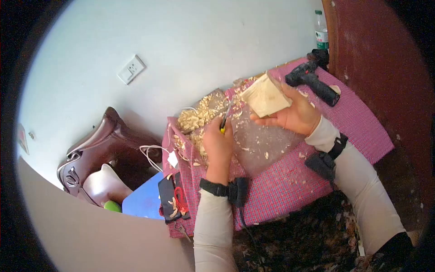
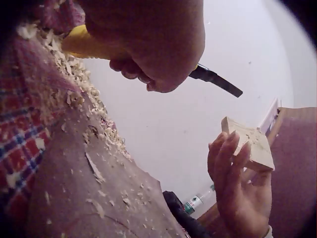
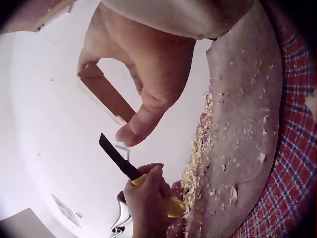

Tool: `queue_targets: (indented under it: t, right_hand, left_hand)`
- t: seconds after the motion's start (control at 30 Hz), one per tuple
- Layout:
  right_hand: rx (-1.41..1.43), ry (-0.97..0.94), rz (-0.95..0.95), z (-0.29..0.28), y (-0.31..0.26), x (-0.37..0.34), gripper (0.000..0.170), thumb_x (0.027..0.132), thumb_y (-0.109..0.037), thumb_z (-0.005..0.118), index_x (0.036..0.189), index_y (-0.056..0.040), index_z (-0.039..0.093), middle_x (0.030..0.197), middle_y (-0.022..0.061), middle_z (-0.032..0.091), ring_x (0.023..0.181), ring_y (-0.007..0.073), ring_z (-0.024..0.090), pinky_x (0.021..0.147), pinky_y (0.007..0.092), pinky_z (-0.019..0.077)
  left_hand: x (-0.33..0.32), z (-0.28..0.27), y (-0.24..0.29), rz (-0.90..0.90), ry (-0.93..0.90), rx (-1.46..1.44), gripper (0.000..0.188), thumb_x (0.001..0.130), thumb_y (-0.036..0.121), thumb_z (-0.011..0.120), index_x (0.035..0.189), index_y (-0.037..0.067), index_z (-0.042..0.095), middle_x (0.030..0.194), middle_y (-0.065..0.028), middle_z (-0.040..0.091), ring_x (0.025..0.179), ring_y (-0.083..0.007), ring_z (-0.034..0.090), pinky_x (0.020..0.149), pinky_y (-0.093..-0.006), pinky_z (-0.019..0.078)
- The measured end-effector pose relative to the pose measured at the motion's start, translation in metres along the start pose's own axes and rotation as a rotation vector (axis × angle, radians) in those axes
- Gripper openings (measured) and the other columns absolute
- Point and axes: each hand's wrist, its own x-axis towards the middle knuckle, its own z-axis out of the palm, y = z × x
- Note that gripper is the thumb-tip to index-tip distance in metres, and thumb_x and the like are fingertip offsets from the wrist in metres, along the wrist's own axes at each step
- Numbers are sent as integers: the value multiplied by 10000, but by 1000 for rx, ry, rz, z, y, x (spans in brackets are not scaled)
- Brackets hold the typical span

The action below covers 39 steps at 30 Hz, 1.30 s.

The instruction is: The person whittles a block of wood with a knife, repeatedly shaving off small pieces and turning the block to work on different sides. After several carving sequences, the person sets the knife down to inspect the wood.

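My left hand (image 1: 218,144) grips a utility knife (image 3: 118,157) by its yellow handle, fingers wrapped round it. The dark, slant-tipped blade sticks out past the fist, toward the wood. My right hand (image 1: 301,112) holds a pale, squarish wooden block (image 1: 266,96) by its edges, between thumb and fingers. In the left wrist view the block (image 2: 250,144) is raised and tilted, with carved marks on its face. A gap shows between blade and block in both wrist views. Below the hands, a greyish board (image 1: 260,154) strewn with shavings lies on the checked cloth (image 1: 290,181).
Wood shavings (image 1: 199,116) heap up at the table's left by the wall. A black cordless drill (image 1: 317,85) lies at the right, with a green-capped bottle (image 1: 321,34) behind. A phone (image 1: 167,195) and red cord lie at the left edge, near a brown bag (image 1: 129,131).
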Motion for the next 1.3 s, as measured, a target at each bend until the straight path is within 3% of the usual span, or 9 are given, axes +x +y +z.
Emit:
queue_targets:
  t: [0.17, 0.23, 0.4, 0.53, 0.63, 0.87, 1.0, 1.1, 1.3]
  right_hand:
    - [33, -11, -92, 3, -4, -3, 655, 803, -391, 570, 1296, -46, 310, 1261, 175, 411, 1110, 344, 443, 917, 436, 391]
    - [103, -112, -115, 11, -9, -5, 526, 837, -316, 554, 1245, -38, 375, 1201, 136, 464, 1120, 271, 444, 940, 444, 372]
    - [-54, -160, -186, 52, -12, -36, 593, 771, -246, 617, 1252, -12, 362, 1171, 116, 477, 1088, 219, 464, 949, 352, 369]
    - [-77, -104, -160, 72, 5, -85, 663, 707, -159, 638, 1273, 6, 334, 1151, 95, 485, 1065, 186, 475, 937, 289, 366]
    - [-15, -60, -135, 86, 20, -118, 689, 697, -133, 632, 1288, 6, 305, 1150, 95, 486, 1076, 177, 467, 942, 293, 358]
    - [-23, -76, -71, 125, 30, -161, 693, 735, -166, 657, 1297, -11, 283, 1168, 85, 468, 1096, 167, 445, 949, 286, 337]
    - [-210, -57, -77, 142, 24, -174, 695, 748, -172, 665, 1297, 0, 275, 1161, 76, 460, 1099, 157, 435, 936, 291, 345]
    - [-263, -36, -61, 143, 24, -177, 742, 741, -174, 674, 1317, 9, 243, 1175, 81, 444, 1107, 164, 425, 932, 297, 349]
    - [-363, -39, -47, 135, 23, -159, 795, 743, -187, 672, 1339, 24, 191, 1233, 94, 405, 1139, 180, 398, 945, 306, 339]
  left_hand:
    - [-3, -16, 30, -7, 29, -89, 193, 796, 211, 578, 836, 22, 588, 733, -186, 585, 680, -355, 567, 598, -389, 438]
    - [-5, -30, 42, 64, 80, -168, 189, 793, 199, 581, 845, 17, 590, 745, -187, 589, 678, -355, 569, 595, -377, 442]
    - [-25, -64, 68, -9, 121, -302, 144, 776, 136, 588, 850, 14, 606, 669, -115, 598, 617, -190, 584, 581, -304, 443]
    - [-72, -76, 91, -19, 64, -327, 158, 786, 154, 585, 856, 14, 606, 702, -123, 601, 640, -177, 584, 596, -294, 440]
    - [-106, -81, 104, -97, -30, -358, 152, 787, 152, 582, 856, 19, 603, 706, -123, 596, 641, -184, 579, 599, -303, 438]
    - [-141, -100, 127, 106, -42, -247, 135, 774, 161, 583, 859, 57, 600, 755, -170, 588, 719, -351, 567, 614, -399, 446]
    - [-152, -117, 139, 130, -32, -212, 128, 770, 153, 583, 864, 66, 589, 761, -170, 582, 721, -351, 565, 616, -408, 444]
    - [-155, -124, 140, 124, -64, -162, 146, 796, 157, 575, 885, 41, 592, 777, -190, 593, 726, -350, 586, 614, -357, 457]
    - [-145, -121, 125, 93, -119, -137, 129, 771, 156, 580, 868, 72, 573, 800, -146, 582, 742, -346, 562, 625, -420, 440]
